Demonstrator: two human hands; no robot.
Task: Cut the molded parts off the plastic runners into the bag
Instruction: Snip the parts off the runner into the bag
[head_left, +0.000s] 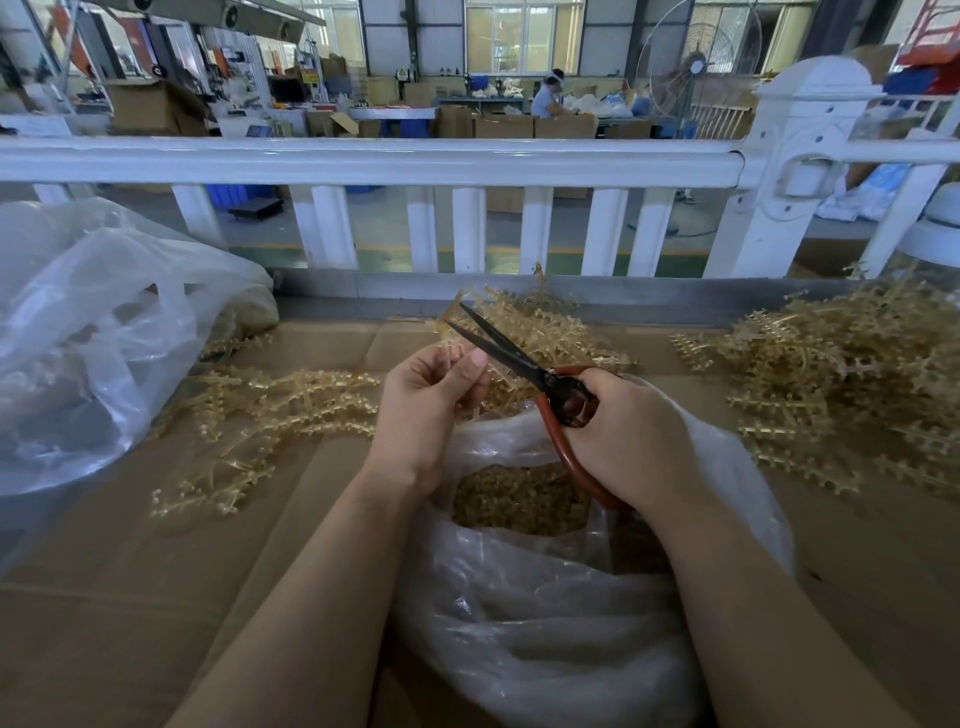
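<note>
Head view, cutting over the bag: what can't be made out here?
- Runner in the left hand: curled fingers hide where it is held.
- Scissors handles: the right hand covers its grip.
- Bag: lower part cut off by the frame edge.
- Cut parts: too small to tell apart.

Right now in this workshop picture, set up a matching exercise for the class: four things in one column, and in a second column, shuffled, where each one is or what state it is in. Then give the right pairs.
Things:
1. scissors
2. bag
3. runner
4. fence

Places or states:
A. pinched in the left hand, between the blades
B. white, behind the table
C. held open in the right hand
D. open below the hands, cut parts inside

Pairs: 1-C, 2-D, 3-A, 4-B
</note>
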